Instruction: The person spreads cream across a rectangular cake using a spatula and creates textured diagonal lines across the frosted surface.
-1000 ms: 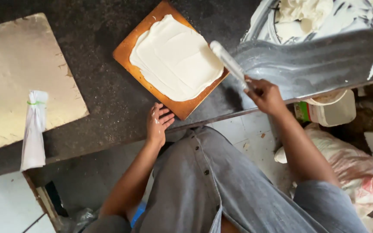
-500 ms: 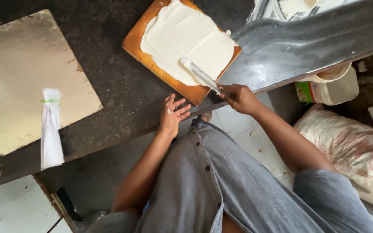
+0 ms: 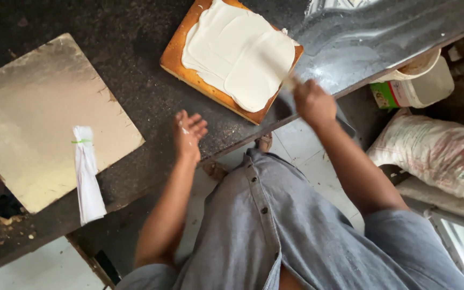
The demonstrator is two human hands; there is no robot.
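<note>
A square sponge cake lies on the dark stone counter, its top covered with white cream. My right hand is closed on the handle of a long spatula whose blurred blade lies across the cream near the cake's right corner. My left hand rests flat on the counter near its front edge, fingers spread, holding nothing, smeared with a little cream.
A square gold cake board sits at the left with a rolled white paper bundle tied by a green band at its front edge. A white bucket and a filled sack stand on the floor at the right.
My right hand has drawn the spatula from the right of the cake across its cream to the near right corner. My left hand stays on the counter edge. The view has shifted.
</note>
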